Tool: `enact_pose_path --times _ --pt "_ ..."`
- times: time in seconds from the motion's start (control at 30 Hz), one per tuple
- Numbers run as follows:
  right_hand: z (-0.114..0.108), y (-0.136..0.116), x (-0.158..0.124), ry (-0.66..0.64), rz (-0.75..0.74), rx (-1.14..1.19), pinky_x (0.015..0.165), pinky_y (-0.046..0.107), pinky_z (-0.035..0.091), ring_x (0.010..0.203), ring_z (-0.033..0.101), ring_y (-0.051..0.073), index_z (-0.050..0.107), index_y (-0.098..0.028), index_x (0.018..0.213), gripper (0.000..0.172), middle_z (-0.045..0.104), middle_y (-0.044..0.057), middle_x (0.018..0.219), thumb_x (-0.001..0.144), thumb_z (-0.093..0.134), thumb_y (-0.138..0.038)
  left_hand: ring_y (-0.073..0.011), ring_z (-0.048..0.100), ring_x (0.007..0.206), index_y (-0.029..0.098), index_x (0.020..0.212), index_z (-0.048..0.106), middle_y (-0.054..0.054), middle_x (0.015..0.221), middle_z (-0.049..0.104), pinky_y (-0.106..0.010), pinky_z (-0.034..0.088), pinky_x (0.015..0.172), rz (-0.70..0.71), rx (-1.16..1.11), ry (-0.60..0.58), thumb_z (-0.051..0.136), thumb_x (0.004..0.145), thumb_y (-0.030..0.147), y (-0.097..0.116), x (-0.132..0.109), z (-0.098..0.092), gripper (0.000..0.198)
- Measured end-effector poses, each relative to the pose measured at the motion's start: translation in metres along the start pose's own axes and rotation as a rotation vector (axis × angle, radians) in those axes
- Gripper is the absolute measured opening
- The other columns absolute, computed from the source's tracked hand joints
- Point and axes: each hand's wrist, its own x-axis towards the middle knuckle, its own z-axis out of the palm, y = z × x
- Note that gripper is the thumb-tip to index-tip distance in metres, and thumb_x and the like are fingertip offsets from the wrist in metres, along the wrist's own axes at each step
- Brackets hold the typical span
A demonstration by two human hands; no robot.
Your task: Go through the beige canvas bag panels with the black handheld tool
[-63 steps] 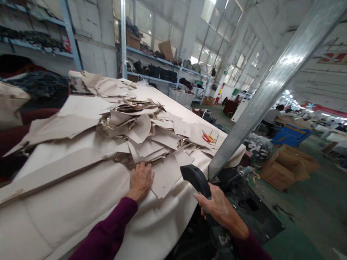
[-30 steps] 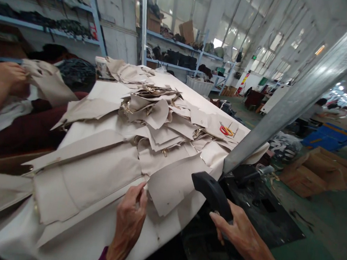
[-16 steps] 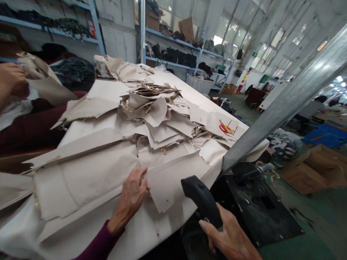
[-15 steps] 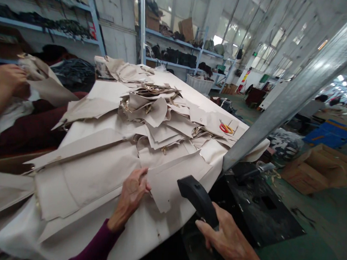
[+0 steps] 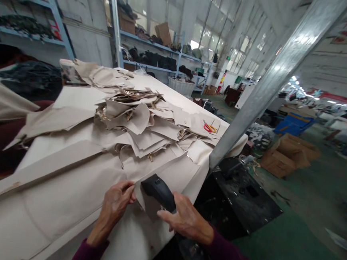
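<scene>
My left hand (image 5: 115,205) pinches the edge of a beige fabric piece (image 5: 173,172) between thumb and fingertips, over the front of the table. My right hand (image 5: 189,217) is wrapped round the grip of a black handheld tool (image 5: 158,191) with a curved, blunt head; its exact kind does not show. The tool's head is at the fabric edge, just right of my left fingertips; whether it touches is unclear. A large stitched beige piece (image 5: 53,204) lies flat to the left. Beyond my hands is a messy pile of beige pieces (image 5: 141,119) with brass-coloured metal fittings.
Red-and-yellow-handled scissors (image 5: 209,128) lie on the white table's (image 5: 153,82) right side. A slanted metal post (image 5: 253,108) rises at its right edge, above a black box-like machine (image 5: 246,200). Cardboard boxes (image 5: 279,158) stand on the floor. Shelves (image 5: 152,40) line the back.
My right hand has brought the black tool left to the fabric edge at my left fingers. The view has swung right, and the other person's hand at the left has left the picture.
</scene>
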Motion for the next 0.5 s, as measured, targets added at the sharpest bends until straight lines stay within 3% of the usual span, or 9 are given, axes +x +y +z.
enact_pose_path --times 0.13,0.23,0.37,0.5 --pt "-0.022 0.01 -0.008 0.056 0.051 0.089 0.043 0.018 0.039 0.047 0.054 0.01 0.051 -0.014 0.088 0.023 0.052 -0.003 0.058 0.082 0.053 -0.037 -0.0175 0.057 0.054 0.016 0.084 0.058 0.0 0.057 0.06 -0.027 0.043 0.058 0.011 0.106 -0.019 0.044 0.075 0.043 0.01 -0.004 -0.001 0.032" --pt "-0.044 0.024 -0.016 0.13 0.096 0.091 0.043 0.019 0.04 0.047 0.056 0.012 0.048 -0.015 0.082 0.021 0.053 -0.003 0.058 0.082 0.053 -0.035 -0.0186 0.056 0.057 0.018 0.073 0.056 -0.002 0.059 0.06 -0.029 0.04 0.062 0.064 0.337 -0.012 0.038 0.077 0.039 0.019 -0.005 -0.001 0.029" --pt "-0.065 0.045 -0.031 0.175 0.099 0.121 0.043 0.019 0.042 0.046 0.056 0.012 0.046 -0.016 0.079 0.02 0.054 -0.003 0.057 0.083 0.051 -0.035 -0.0198 0.055 0.068 0.018 0.064 0.052 -0.005 0.067 0.058 -0.03 0.037 0.067 0.221 0.658 0.095 0.034 0.08 0.027 0.019 0.001 -0.002 0.025" --pt "-0.074 0.069 -0.049 0.218 0.134 0.138 0.043 0.021 0.044 0.045 0.054 0.012 0.047 -0.017 0.08 0.025 0.055 -0.003 0.055 0.085 0.049 -0.041 -0.0213 0.055 0.074 0.016 0.082 0.055 -0.008 0.082 0.058 -0.031 0.038 0.066 0.327 0.921 0.24 0.032 0.087 0.025 0.024 0.008 0.004 0.025"
